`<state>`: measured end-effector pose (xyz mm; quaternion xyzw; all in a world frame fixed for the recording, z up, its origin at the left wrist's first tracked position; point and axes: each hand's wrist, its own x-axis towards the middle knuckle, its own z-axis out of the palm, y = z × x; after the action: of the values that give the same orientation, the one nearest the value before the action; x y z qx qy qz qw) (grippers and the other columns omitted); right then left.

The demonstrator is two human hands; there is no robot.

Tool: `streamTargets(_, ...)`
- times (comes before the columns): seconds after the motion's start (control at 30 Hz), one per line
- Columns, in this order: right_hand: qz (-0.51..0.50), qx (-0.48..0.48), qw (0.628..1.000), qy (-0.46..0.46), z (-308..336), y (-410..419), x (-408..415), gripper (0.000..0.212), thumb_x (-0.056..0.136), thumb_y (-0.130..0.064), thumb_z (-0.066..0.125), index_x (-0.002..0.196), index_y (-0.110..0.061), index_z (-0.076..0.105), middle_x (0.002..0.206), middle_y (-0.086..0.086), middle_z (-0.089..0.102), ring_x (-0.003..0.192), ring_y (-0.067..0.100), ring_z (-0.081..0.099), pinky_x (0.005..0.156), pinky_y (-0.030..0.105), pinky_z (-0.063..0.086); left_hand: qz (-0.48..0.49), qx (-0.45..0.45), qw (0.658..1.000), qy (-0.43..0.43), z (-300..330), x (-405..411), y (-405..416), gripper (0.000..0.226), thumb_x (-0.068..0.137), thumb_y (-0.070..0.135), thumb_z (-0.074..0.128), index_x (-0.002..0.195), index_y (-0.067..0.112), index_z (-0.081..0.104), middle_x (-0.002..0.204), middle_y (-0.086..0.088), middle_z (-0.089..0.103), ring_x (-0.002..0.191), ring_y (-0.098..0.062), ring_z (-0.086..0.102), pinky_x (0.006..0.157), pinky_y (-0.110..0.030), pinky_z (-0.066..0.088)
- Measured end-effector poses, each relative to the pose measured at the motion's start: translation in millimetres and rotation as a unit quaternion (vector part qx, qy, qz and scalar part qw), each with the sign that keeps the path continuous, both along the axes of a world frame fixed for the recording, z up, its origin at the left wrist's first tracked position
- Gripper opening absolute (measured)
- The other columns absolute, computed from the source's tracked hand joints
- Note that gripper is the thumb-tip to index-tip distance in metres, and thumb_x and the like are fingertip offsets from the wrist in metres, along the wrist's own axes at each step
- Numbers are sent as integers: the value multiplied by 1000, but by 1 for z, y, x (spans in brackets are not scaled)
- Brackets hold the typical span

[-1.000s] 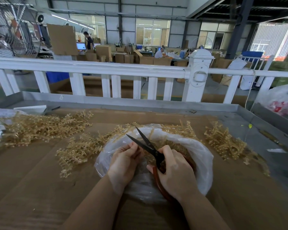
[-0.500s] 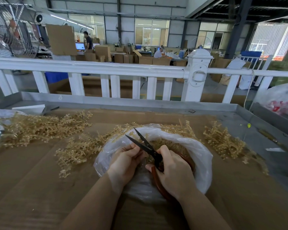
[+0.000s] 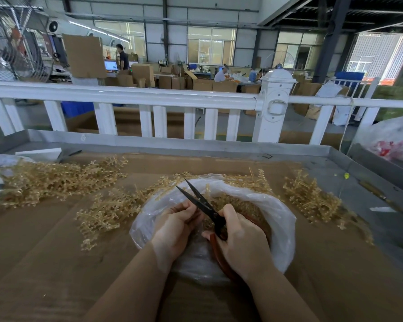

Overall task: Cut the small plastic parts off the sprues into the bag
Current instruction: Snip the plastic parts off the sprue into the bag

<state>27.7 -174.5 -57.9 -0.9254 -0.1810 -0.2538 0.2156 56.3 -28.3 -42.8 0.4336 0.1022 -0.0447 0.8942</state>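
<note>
Both hands are staying over the bag (image 3: 286,228); little is changing. We are keeping the left hand (image 3: 175,226) pinching a sprue, the right hand (image 3: 240,238) clenching open scissors (image 3: 201,203), mid-snip. Uncut sprues (image 3: 56,180) are lying far left.

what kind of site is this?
Most likely a factory or packing workshop: stacked cardboard boxes across the hall, a big industrial fan, and heaps of plastic sprues on a cardboard-lined bench.

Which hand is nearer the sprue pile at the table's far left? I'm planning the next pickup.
Left. The left hand sits over the bag on the side toward that sprue pile; the right hand, gripping the scissors, is farther away.
</note>
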Motion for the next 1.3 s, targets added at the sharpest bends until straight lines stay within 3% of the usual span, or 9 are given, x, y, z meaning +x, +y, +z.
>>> streamTargets(0.2,-1,5,1000,-1,0,1,0,49,87,-58,53,114,-18,50,93,-4,63,84,13,62,71,27,52,7,2,1000,-12,-4,2,-1,22,91,-7,49,75,5,57,77,-10,67,71,-18,65,61,-25,56)
streamTargets(0.37,1,13,1000,-5,0,1,-1,45,85,-56,57,110,-18,51,90,-5,66,80,10,64,67,24,54,13,12,1000,-26,-5,2,-2,20,91,-6,49,77,5,57,79,-11,66,77,-20,63,75,-30,54)
streamTargets(0.5,-26,59,997,-38,3,-1,-3,38,79,-52,67,97,-21,55,79,-9,65,70,6,61,59,18,49,11,27,998,-58,-4,1,-4,14,92,-6,50,91,4,59,79,-12,64,74,-21,65,67,-28,59)
streamTargets(0.6,-44,63,996,-46,2,-1,-2,37,78,-48,71,95,-20,56,77,-9,63,70,7,60,58,18,48,-7,29,997,-73,-6,0,-3,24,90,-9,49,105,6,61,88,-17,66,80,-24,66,70,-31,60)
streamTargets(0.77,-37,40,998,-11,0,-2,0,39,81,-52,66,102,-22,53,85,-9,63,79,8,61,65,23,51,-37,2,995,-92,-3,-2,0,19,86,-8,49,92,0,65,88,-16,70,78,-22,70,71,-28,59)
streamTargets(0.93,-44,56,997,-25,1,-2,-1,39,78,-51,70,100,-21,56,84,-9,64,78,7,61,65,18,48,-5,-10,997,-81,-2,-1,-3,12,89,-4,52,83,2,60,69,-8,69,61,-13,68,55,-22,55)
streamTargets(1.1,-47,53,997,-23,0,-2,-1,41,79,-52,68,102,-20,56,84,-8,64,78,9,61,65,24,51,-4,-18,997,-73,-4,1,-1,24,90,-11,46,106,2,59,80,-11,68,70,-17,68,66,-26,58)
streamTargets(1.23,-43,49,998,-20,-1,-2,0,39,81,-50,67,104,-21,56,85,-9,63,79,8,61,66,23,52,-16,-24,997,-73,-1,-1,-1,13,90,3,53,98,3,63,87,-12,70,78,-20,68,73,-29,57)
streamTargets(1.3,-45,55,997,-22,0,-2,0,37,79,-48,71,100,-22,56,83,-9,64,77,9,61,65,23,51,-3,-20,997,-71,-1,-2,-2,10,91,6,53,88,3,62,81,-12,69,72,-19,68,68,-27,58)
